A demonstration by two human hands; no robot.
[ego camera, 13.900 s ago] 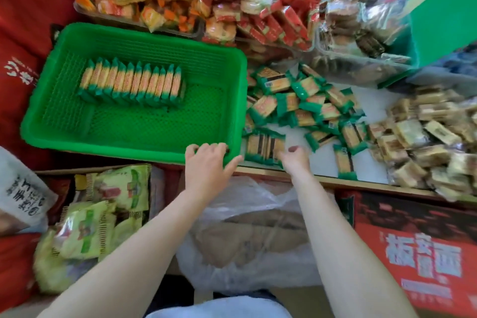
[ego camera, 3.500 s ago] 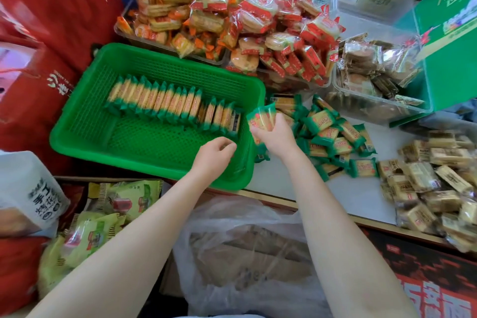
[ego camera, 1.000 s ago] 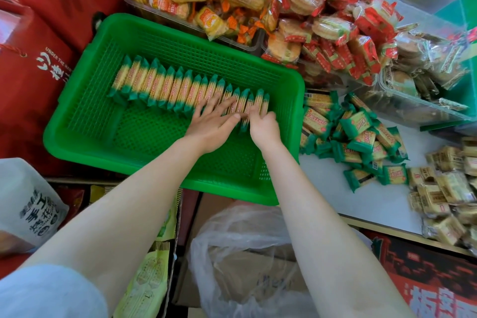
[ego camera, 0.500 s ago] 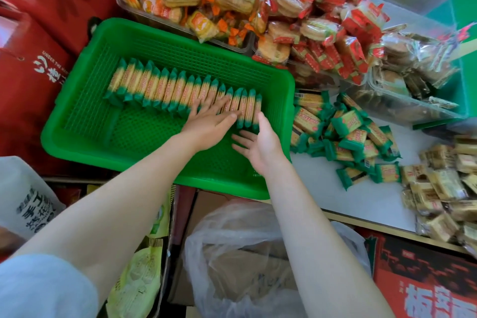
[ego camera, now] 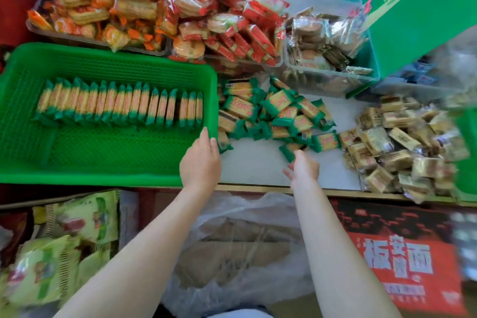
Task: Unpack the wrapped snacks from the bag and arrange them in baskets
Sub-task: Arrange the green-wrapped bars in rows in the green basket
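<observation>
- The green basket (ego camera: 23, 64) sits at the left of the white counter (ego camera: 258, 168), holding a row of green-wrapped snacks (ego camera: 116, 103) stood on edge. Standing them that way likely packs more in and keeps the labels lined up. A narrow gap breaks the row near its right end.
- The left hand (ego camera: 200, 162) hovers at the basket's right rim, fingers straight and together, holding nothing. It seems poised to steady the basket or take the next packs.
- The loose pile of green snacks (ego camera: 273, 111) lies on the counter just beside the basket, within easy reach for feeding the row.
- The right hand (ego camera: 300, 169) reaches the pile's near edge. Its fingers are loosely curled and touch one green pack (ego camera: 287, 151); whether they already pinch it, I cannot tell.
- The tan-wrapped snacks (ego camera: 402, 142) are heaped farther right, untouched.
- Compared with a second ago, both hands have left the row, where they were pressing the packs together, and have moved right toward the pile. The row now stretches almost to the basket's right wall.
</observation>
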